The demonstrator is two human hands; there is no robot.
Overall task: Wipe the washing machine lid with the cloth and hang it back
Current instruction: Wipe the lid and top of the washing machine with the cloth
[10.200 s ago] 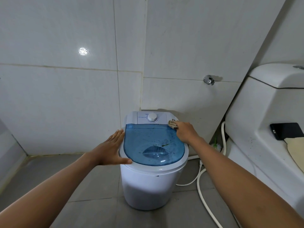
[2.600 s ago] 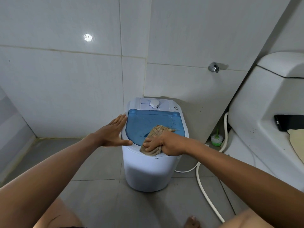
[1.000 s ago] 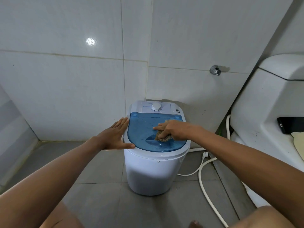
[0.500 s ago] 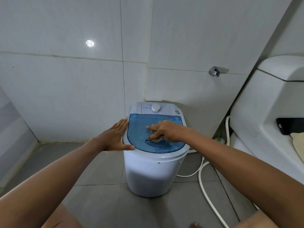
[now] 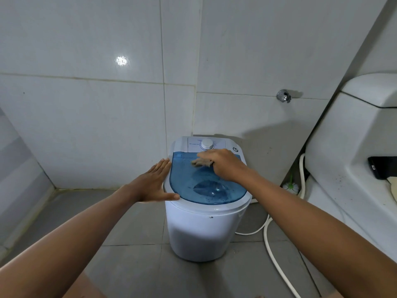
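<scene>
A small white washing machine [image 5: 199, 235] stands on the floor against the tiled wall. Its translucent blue lid [image 5: 206, 190] is shut and speckled with droplets. My right hand [image 5: 221, 166] presses a crumpled tan cloth [image 5: 200, 162] onto the far part of the lid, just below the white dial [image 5: 207, 144]. Most of the cloth is hidden under my fingers. My left hand [image 5: 155, 183] lies flat with fingers together against the machine's left rim, thumb at the front edge of the lid.
A white toilet [image 5: 352, 158] fills the right side, with a black phone [image 5: 382, 169] on it. A white hose [image 5: 277, 254] trails over the grey floor tiles right of the machine. A chrome tap [image 5: 283, 96] sticks out of the wall.
My right hand has slid the cloth from the middle of the lid up to its far edge near the dial. The left hand has stayed on the rim.
</scene>
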